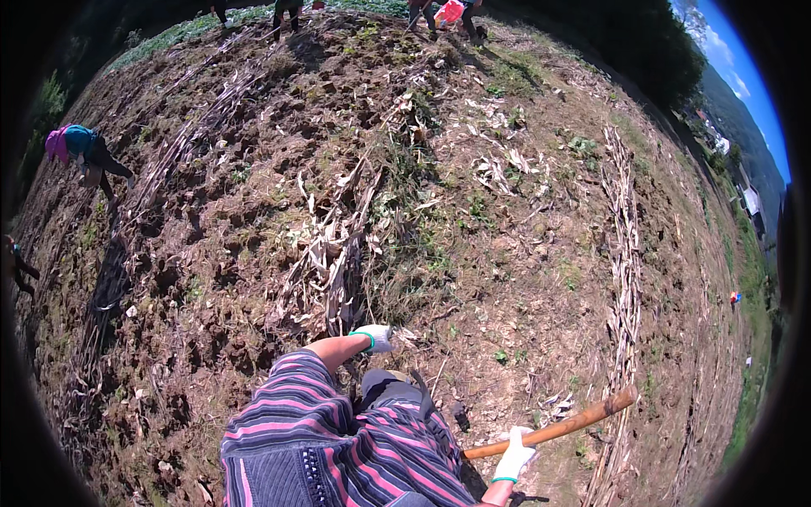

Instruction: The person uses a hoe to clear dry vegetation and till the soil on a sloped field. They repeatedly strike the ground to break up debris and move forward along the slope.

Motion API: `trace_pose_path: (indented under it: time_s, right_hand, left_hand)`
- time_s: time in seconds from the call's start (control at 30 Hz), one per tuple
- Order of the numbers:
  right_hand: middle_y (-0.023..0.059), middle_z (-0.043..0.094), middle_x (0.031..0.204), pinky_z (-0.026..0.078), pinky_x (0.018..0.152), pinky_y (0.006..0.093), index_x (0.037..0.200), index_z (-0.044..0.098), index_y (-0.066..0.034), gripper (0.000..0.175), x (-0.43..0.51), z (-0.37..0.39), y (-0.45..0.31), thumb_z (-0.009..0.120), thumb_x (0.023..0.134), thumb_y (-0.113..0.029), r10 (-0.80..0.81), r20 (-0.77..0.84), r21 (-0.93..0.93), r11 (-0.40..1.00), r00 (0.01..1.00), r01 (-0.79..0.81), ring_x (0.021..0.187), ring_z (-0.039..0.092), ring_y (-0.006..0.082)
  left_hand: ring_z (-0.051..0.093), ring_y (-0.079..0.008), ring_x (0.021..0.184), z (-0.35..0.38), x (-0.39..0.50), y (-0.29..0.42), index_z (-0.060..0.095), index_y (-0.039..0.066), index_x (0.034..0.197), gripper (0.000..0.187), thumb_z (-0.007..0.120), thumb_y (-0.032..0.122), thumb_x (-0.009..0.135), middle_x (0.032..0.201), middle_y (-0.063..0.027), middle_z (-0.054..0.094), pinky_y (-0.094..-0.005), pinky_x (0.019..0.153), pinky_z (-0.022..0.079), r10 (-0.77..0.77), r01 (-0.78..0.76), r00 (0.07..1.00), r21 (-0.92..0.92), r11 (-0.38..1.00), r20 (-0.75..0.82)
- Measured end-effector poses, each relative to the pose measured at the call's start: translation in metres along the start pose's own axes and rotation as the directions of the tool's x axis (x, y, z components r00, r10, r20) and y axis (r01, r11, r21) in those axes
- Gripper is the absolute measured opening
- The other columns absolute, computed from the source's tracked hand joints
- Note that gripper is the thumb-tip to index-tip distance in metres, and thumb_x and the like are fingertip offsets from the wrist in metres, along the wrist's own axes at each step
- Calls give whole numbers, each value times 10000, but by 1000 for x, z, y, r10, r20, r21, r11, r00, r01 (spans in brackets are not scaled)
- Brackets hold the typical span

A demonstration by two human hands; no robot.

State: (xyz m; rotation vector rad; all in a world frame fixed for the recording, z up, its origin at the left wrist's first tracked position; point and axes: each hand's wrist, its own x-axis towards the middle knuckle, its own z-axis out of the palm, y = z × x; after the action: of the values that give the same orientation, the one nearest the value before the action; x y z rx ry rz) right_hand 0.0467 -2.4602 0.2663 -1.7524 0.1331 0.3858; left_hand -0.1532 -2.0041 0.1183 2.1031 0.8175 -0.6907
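My right hand (514, 454), in a white knit glove with a green cuff edge, grips a thick wooden tool handle (570, 423). The handle slants up to the right past my side; its lower left end disappears behind my striped shirt (386, 447), so no tool head shows. My left hand (375, 338), gloved the same way, is in front of my body above the dug soil, close to a heap of dry corn stalks and husks (332, 266). Its fingers are too indistinct to read, and nothing is visible in it.
Clumpy turned soil (234, 234) spreads to the left and ahead. A long row of dry stalks (624, 266) runs along the right. One person (85, 149) bends over at the left; several others stand at the far edge, near a red bag (449, 12). Cut weeds (402, 253) lie ahead.
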Motion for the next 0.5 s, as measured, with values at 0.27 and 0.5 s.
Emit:
trace_pose_path:
  time_s: [0.27,0.5]
  right_hand:
    - [62,591,924,564,718,389,1074,551,-56,250,1,6,-4,726,895,-59,25,45,-19,1000,999,-24,727,654,211]
    - [69,596,966,555,741,388,1135,558,-36,287,3,11,2,724,906,-78,5,41,-53,999,999,-3,750,655,215]
  left_hand:
    - [731,-286,701,21,-27,-30,744,-40,941,391,620,318,842,830,-173,748,-427,620,574,-236,242,970,-308,920,58]
    - [744,-249,719,11,-9,-16,727,21,1010,375,679,357,848,881,-130,759,-398,649,610,-233,258,966,-375,890,110]
